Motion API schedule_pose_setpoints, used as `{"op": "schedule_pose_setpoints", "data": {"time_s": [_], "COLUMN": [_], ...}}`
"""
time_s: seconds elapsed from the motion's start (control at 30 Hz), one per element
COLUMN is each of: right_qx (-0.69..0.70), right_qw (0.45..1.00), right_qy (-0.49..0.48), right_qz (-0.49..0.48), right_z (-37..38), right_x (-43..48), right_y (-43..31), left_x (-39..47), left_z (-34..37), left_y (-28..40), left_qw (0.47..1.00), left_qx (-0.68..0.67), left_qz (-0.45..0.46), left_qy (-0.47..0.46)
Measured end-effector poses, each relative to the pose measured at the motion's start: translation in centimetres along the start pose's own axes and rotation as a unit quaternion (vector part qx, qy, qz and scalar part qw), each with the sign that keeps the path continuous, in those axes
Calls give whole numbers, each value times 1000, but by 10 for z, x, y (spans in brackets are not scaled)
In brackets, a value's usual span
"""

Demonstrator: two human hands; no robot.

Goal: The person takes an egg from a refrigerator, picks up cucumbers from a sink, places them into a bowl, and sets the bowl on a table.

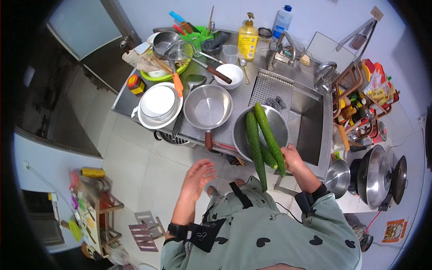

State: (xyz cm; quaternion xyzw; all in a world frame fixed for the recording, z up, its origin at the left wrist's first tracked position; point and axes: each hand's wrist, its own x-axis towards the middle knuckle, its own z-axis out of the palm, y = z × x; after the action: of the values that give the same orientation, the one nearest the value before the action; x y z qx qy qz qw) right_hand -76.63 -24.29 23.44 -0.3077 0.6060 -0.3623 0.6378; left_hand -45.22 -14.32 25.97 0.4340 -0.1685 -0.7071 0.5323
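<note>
A steel bowl (241,130) with several long green cucumbers (269,135) in it is at the near left edge of the sink (308,125). The cucumbers lean over the bowl's near rim. My right hand (292,158) is closed on the bowl's right rim, close beside the cucumber ends. My left hand (198,179) is in the air in front of the counter, fingers apart and holding nothing. Nearest to it on the counter is a steel frying pan (208,106), its brown handle pointing towards me. A perforated steel drain tray (270,87) lies over the sink's left part, with a wire scourer (277,103) on it.
Left on the counter are stacked white bowls (157,102), a spatula (195,80), a jar (136,84) and a green basin (152,78). A small white bowl (229,76) and yellow soap bottle (248,40) stand behind the pan. Faucets (292,47) rise behind the sink; woks (374,177) are at right.
</note>
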Motion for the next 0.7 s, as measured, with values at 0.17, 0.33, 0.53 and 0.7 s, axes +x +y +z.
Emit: {"op": "schedule_pose_setpoints", "data": {"time_s": [0.17,0.33,0.53,0.7], "right_qx": [113,115,47,-446], "right_qw": [992,990,996,827], "right_qy": [-39,-79,-73,44], "right_qz": [28,19,6,-340], "right_z": [17,20,8,-23], "right_x": [-15,-22,-43,-39], "right_y": [15,35,-2,-25], "left_x": [35,49,75,87], "left_z": [49,80,73,91], "left_y": [-10,-20,-36,-53], "left_qw": [994,986,984,989], "left_qx": [-13,16,38,97], "left_qz": [-78,-128,-162,-116], "left_qy": [-79,-100,-62,-14]}}
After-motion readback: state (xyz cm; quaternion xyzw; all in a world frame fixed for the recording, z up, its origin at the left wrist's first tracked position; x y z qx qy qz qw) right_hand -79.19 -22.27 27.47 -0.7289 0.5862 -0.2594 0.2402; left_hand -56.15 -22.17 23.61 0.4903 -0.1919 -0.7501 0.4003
